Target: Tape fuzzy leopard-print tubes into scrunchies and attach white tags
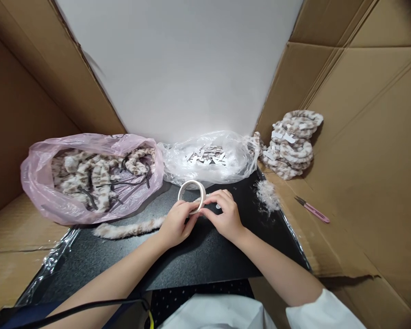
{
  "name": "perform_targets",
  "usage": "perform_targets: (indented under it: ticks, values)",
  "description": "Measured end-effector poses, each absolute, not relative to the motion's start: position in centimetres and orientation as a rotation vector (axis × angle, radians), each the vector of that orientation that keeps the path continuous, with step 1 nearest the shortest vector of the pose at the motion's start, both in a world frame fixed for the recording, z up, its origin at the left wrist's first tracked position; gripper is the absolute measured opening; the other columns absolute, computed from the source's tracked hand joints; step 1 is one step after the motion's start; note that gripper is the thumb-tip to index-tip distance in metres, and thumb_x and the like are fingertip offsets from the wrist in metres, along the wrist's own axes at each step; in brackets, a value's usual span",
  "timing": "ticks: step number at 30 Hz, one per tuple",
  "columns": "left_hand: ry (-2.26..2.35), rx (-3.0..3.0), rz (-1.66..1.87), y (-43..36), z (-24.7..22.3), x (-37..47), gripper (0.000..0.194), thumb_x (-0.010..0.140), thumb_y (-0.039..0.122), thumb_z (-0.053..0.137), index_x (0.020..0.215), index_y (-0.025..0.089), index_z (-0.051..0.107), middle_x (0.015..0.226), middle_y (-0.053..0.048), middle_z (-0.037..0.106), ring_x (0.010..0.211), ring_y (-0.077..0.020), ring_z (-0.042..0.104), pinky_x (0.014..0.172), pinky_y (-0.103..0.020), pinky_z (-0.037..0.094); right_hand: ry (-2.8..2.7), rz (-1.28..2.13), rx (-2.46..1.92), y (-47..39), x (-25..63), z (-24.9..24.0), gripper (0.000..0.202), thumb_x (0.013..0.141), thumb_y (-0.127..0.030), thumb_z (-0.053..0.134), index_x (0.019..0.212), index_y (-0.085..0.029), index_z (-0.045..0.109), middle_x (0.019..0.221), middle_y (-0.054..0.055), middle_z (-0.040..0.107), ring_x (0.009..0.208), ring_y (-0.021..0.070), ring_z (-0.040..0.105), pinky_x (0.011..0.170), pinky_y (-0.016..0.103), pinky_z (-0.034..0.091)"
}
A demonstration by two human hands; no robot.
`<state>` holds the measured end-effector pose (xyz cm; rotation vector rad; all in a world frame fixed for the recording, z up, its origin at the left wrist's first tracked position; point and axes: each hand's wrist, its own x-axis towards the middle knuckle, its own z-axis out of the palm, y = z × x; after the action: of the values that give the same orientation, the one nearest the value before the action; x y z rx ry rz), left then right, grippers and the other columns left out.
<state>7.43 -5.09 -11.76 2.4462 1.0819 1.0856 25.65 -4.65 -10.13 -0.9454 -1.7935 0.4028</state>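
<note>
My left hand (178,221) is closed around the lower side of a white roll of tape (202,192), which stands on edge above the black table. My right hand (225,214) pinches at the roll's lower right edge, thumb and fingertips close together; whether a tape end lies between them is too small to tell. A furry white and brown strip (133,227) lies on the table, running from the left to behind my left hand. Close behind my right fingers is a small white piece (218,206).
A pink plastic bag (37,187) at left holds furry pieces and dark cords. Behind the hands, a clear bag (173,167) contains small printed tags. At right are stacked furry rings (291,153), a fluff pile (267,196) and pink thread snips (317,213). Cardboard walls (373,151) enclose the sides.
</note>
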Motion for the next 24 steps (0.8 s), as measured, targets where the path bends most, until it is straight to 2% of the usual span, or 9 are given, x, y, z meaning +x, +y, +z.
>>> perform_targets:
  ticks: [4, 11, 15, 18, 20, 24]
  values:
    - [1.019, 2.599, 1.046, -4.6, -12.0, 6.9, 0.016, 0.091, 0.017, 0.049, 0.106, 0.018, 0.056, 0.085, -0.006, 0.071, 0.070, -0.0176, 0.059, 0.071, -0.031, 0.043, -1.865, 0.431, -0.980, -4.3, 26.0, -10.2, 0.012, 0.086, -0.027, 0.066, 0.075, -0.022, 0.063, 0.080, 0.002, 0.066, 0.082, 0.0194, 0.058, 0.079, 0.035, 0.038]
    - [0.907, 2.790, 1.121, -3.7, -11.3, 6.3, 0.016, 0.093, 0.016, 0.048, 0.107, 0.017, 0.055, 0.073, -0.002, 0.066, 0.062, -0.0148, 0.056, 0.066, -0.029, 0.044, -2.092, 0.429, -1.029, -4.4, 26.2, -9.4, 0.014, 0.092, -0.022, 0.056, 0.078, -0.020, 0.055, 0.084, 0.001, 0.064, 0.083, 0.0177, 0.053, 0.081, 0.035, 0.033]
    - [0.958, 2.785, 1.184, -3.3, -10.1, 5.3, 0.010, 0.094, 0.020, 0.048, 0.096, 0.018, 0.057, 0.070, -0.001, 0.063, 0.063, -0.0149, 0.055, 0.065, -0.028, 0.044, -2.218, 0.641, -0.780, -5.3, 26.3, -8.4, 0.015, 0.093, -0.021, 0.054, 0.078, -0.021, 0.051, 0.082, 0.000, 0.061, 0.083, 0.0168, 0.052, 0.083, 0.035, 0.035]
    - [1.078, 2.780, 1.277, -3.0, -9.2, 4.1, 0.008, 0.092, 0.020, 0.051, 0.088, 0.017, 0.057, 0.069, -0.002, 0.064, 0.063, -0.0151, 0.054, 0.064, -0.028, 0.043, -2.156, 0.815, -0.642, -5.6, 26.5, -8.1, 0.015, 0.093, -0.026, 0.053, 0.079, -0.022, 0.051, 0.081, 0.000, 0.058, 0.081, 0.0162, 0.053, 0.080, 0.033, 0.039]
    - [1.098, 2.790, 1.303, -3.1, -8.9, 3.8, 0.008, 0.091, 0.020, 0.052, 0.086, 0.017, 0.057, 0.067, -0.002, 0.064, 0.059, -0.0147, 0.052, 0.063, -0.029, 0.041, -2.008, 0.795, -0.711, -5.4, 26.6, -8.2, 0.015, 0.088, -0.034, 0.061, 0.086, -0.022, 0.051, 0.084, 0.001, 0.056, 0.080, 0.0171, 0.052, 0.076, 0.032, 0.041]
    - [1.024, 2.839, 1.208, -3.7, -9.0, 4.6, 0.006, 0.090, 0.019, 0.052, 0.085, 0.017, 0.056, 0.063, 0.000, 0.062, 0.053, -0.0133, 0.051, 0.062, -0.030, 0.038, -1.941, 0.511, -0.931, -5.1, 26.4, -8.6, 0.041, 0.070, -0.041, 0.077, 0.096, -0.021, 0.052, 0.089, 0.003, 0.057, 0.081, 0.0195, 0.052, 0.077, 0.034, 0.039]
